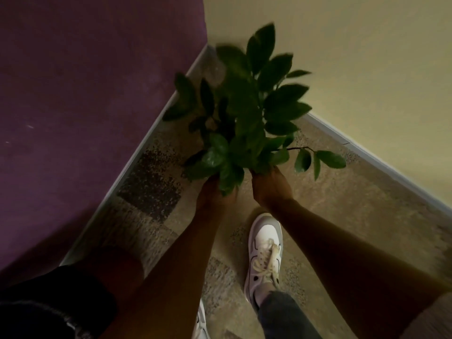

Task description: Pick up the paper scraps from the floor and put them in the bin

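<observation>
No paper scrap and no bin shows in the head view. A leafy green plant (256, 106) fills the middle, in front of the corner of two walls, and its leaves are blurred. My left hand (212, 194) and my right hand (271, 189) reach up under the foliage, side by side, and hold the plant at its base. The leaves hide my fingertips and whatever the plant stands in.
A purple wall (73, 94) on the left meets a yellow wall (367, 57) on the right, each with a pale baseboard. The speckled floor (342, 192) lies below. My white shoe (265, 248) stands under my right arm. A dark, unclear shape (49, 302) sits at the lower left.
</observation>
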